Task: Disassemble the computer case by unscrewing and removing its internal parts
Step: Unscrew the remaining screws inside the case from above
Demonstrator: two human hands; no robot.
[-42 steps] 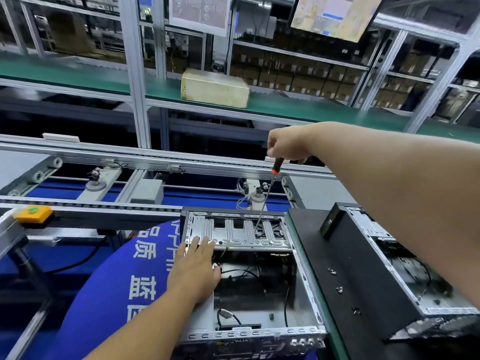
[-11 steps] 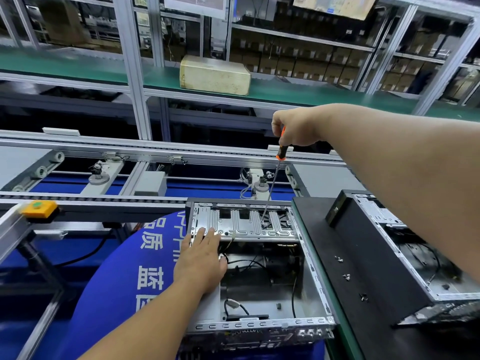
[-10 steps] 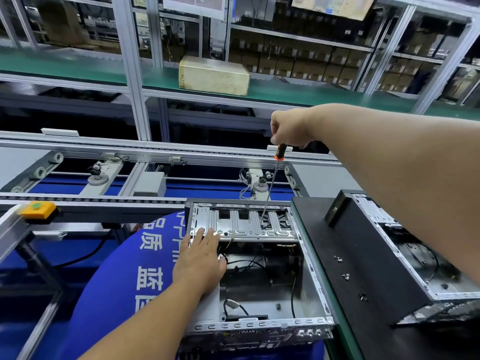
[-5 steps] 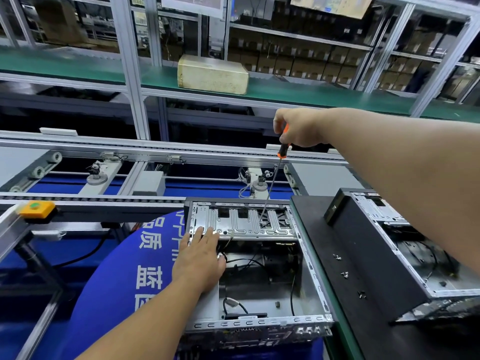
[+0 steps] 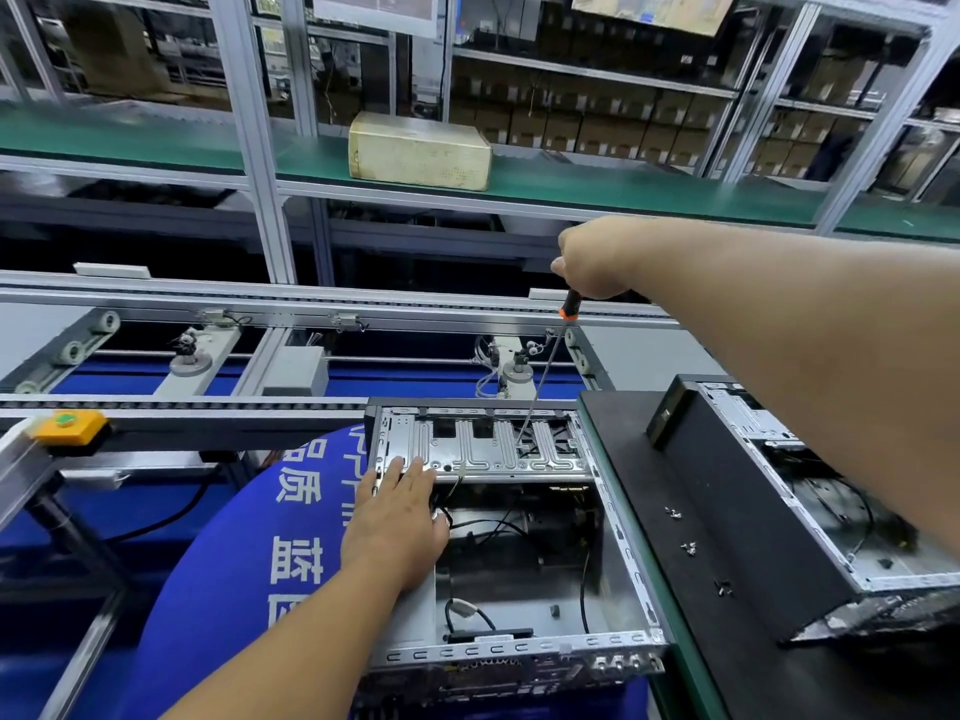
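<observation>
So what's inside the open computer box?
Inside the open computer case: black cables, a ribbed metal bracket and the screwdriver tip. The left hand hides one corner, and the dark middle is unclear.

Left hand (image 5: pixel 397 527) flat, palm down, fingers straight and together, pointing away from the body, forearm coming up from the lower left. Right hand (image 5: pixel 592 262) raised higher and farther out, fingers curled tight round a screwdriver handle (image 5: pixel 570 304), knuckles up. Right arm stretched out nearly straight, entering from the right edge, crossing above the left.
</observation>
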